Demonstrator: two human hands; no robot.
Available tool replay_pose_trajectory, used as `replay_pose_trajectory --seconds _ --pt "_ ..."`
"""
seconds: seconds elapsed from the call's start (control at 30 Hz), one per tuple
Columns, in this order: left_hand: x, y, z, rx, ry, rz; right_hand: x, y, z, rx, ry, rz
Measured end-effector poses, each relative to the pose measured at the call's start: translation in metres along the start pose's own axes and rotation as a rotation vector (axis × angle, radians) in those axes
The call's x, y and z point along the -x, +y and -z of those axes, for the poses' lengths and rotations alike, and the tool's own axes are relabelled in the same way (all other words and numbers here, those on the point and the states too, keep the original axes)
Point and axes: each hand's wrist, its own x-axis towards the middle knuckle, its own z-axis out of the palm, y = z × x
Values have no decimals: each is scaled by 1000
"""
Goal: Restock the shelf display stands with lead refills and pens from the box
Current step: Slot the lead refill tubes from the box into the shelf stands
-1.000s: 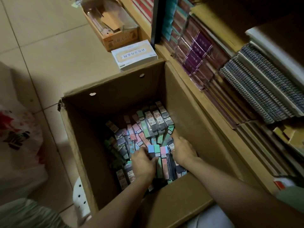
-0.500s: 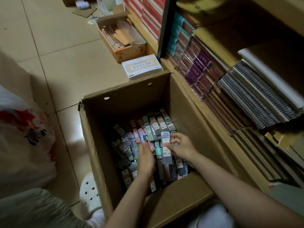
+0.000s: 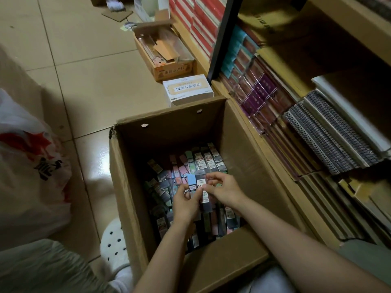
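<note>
Lead refill packs [image 3: 200, 185]: a few held upright between both hands, just above the pile. Left hand [image 3: 186, 205] fingers curled round lower ends, right hand [image 3: 224, 190] pinching them from the right. Cardboard box [image 3: 131, 187] on floor w/ loose packs at bottom, beside shelf [image 3: 273, 170].

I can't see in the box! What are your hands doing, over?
Both hands, left hand and right hand, grip lead refill packs above the box. Nothing in the way.
</note>
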Motion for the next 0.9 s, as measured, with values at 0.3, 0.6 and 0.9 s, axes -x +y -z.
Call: replay_pose_trajectory --seconds 0.3,0.6,0.9 --pt "-20 -4 12 261 347 63 -15 37 -7 966 -200 94" --pt "-18 -11 12 222 342 135 -29 49 -26 1057 -120 134" --pt "11 51 -11 148 -4 46 1 -6 28 402 168 225"
